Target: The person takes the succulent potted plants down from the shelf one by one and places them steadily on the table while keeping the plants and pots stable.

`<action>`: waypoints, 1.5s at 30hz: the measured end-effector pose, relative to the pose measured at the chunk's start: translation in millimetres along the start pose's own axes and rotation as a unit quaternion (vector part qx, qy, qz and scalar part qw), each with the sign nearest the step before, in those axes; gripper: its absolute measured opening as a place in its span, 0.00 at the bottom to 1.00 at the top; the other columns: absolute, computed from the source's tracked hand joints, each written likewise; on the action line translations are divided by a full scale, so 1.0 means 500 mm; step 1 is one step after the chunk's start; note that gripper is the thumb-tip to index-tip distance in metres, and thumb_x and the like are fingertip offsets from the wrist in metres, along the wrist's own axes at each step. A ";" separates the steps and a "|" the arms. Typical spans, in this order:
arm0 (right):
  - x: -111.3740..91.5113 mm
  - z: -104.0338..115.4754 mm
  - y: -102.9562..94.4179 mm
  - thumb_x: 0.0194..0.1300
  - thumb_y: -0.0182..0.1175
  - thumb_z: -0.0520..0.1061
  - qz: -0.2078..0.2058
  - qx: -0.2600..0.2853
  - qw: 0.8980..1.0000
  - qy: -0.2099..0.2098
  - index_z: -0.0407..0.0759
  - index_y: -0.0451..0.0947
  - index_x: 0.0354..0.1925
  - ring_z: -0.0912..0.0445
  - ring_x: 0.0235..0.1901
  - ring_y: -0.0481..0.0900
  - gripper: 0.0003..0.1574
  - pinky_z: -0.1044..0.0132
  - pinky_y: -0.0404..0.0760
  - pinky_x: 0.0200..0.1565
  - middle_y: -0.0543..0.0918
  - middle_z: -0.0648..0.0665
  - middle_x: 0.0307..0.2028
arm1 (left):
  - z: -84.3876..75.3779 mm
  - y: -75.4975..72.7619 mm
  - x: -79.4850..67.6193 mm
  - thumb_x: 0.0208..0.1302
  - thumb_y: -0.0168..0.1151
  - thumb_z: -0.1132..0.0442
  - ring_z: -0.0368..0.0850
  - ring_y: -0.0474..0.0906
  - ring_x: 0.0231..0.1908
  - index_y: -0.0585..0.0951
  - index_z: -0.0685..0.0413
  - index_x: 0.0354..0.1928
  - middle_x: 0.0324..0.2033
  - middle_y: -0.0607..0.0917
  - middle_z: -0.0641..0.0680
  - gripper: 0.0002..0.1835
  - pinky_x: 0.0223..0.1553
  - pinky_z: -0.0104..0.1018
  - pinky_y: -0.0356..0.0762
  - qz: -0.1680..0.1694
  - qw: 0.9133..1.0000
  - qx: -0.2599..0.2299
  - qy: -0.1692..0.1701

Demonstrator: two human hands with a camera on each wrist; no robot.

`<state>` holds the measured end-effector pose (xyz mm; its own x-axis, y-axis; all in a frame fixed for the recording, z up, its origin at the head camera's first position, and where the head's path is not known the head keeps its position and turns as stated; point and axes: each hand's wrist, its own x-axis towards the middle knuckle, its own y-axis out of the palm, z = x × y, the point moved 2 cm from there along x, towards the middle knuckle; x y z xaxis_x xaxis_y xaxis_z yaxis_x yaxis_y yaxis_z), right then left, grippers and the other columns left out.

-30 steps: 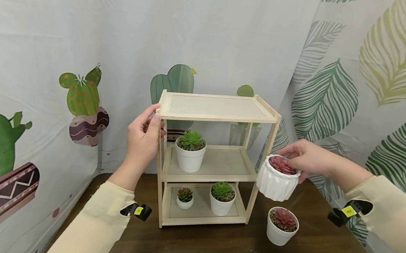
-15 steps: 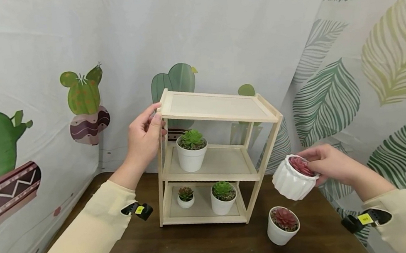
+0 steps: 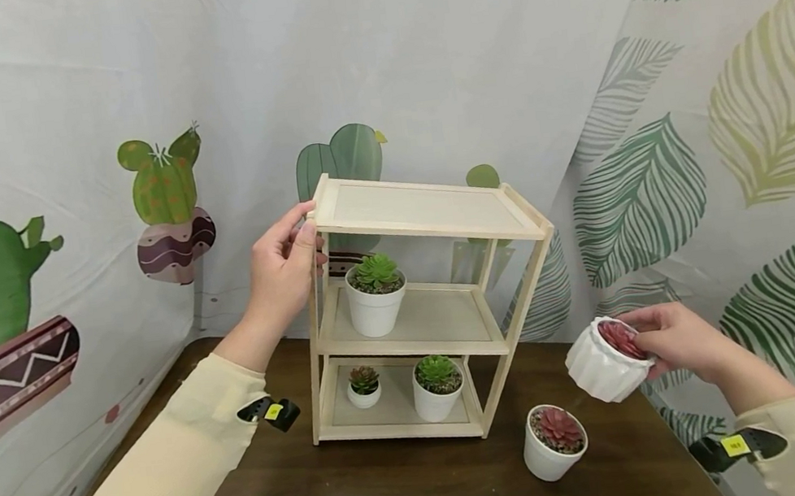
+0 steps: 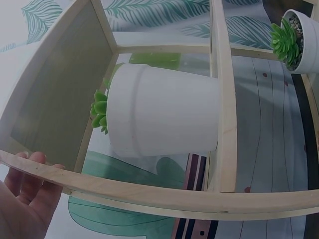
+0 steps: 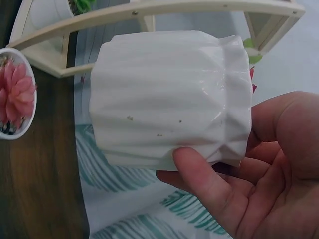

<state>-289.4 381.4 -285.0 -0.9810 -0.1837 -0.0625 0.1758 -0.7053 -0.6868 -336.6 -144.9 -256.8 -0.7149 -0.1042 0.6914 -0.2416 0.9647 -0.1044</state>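
My left hand (image 3: pixel 284 265) grips the upper left corner of a light wooden three-tier shelf (image 3: pixel 409 349); its fingertips curl over the frame in the left wrist view. To the right of the shelf, my right hand (image 3: pixel 680 338) holds a white ridged pot (image 3: pixel 605 362) with a red succulent (image 3: pixel 620 339) by its rim, raised and tilted. The thumb presses the pot's side in the right wrist view. A smooth white pot with a red succulent (image 3: pixel 554 441) stands on the table below it. On the middle tier sits a green succulent in a white pot (image 3: pixel 378 303).
The bottom tier bears a small potted succulent (image 3: pixel 364 388) and a green succulent in a white pot (image 3: pixel 437 391). The dark wooden table (image 3: pixel 366 489) ends at the right below the held pot. Printed cloth (image 3: pixel 420 57) hangs behind and at both sides.
My right hand has carried the ridged pot to the right and slightly down, away from the shelf. The left hand keeps its grip on the shelf corner.
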 end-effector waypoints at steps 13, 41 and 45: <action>-0.003 -0.078 0.018 0.71 0.53 0.36 -0.049 -0.043 0.997 0.044 0.18 0.67 0.66 0.52 0.30 0.87 0.30 0.55 0.89 0.30 0.88 0.32 0.44 | -0.001 -0.004 -0.005 0.81 0.51 0.53 0.34 0.83 0.29 0.75 0.45 0.72 0.38 0.81 0.60 0.22 0.34 0.31 0.87 -0.003 1.000 0.001 -0.006; 0.001 -0.196 0.102 0.71 0.57 0.37 -0.078 -0.042 0.994 0.070 0.18 0.70 0.61 0.51 0.27 0.86 0.27 0.52 0.89 0.27 0.86 0.25 0.43 | 0.002 0.000 0.000 0.81 0.50 0.50 0.38 0.83 0.30 0.75 0.44 0.71 0.36 0.81 0.50 0.23 0.35 0.40 0.88 -0.001 1.000 -0.004 -0.004; 0.001 -0.201 0.108 0.70 0.56 0.36 -0.080 -0.041 0.993 0.071 0.17 0.70 0.61 0.51 0.26 0.86 0.27 0.52 0.89 0.27 0.86 0.26 0.42 | 0.003 0.000 0.000 0.81 0.50 0.50 0.41 0.84 0.30 0.75 0.45 0.71 0.35 0.81 0.51 0.23 0.35 0.40 0.88 -0.002 1.000 -0.004 -0.003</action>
<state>-288.5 411.9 -394.9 -0.9985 0.0288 -0.0460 0.0157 -0.6586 -0.7523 -337.5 -145.1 -257.8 -0.7181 -0.1105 0.6871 -0.2394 0.9663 -0.0948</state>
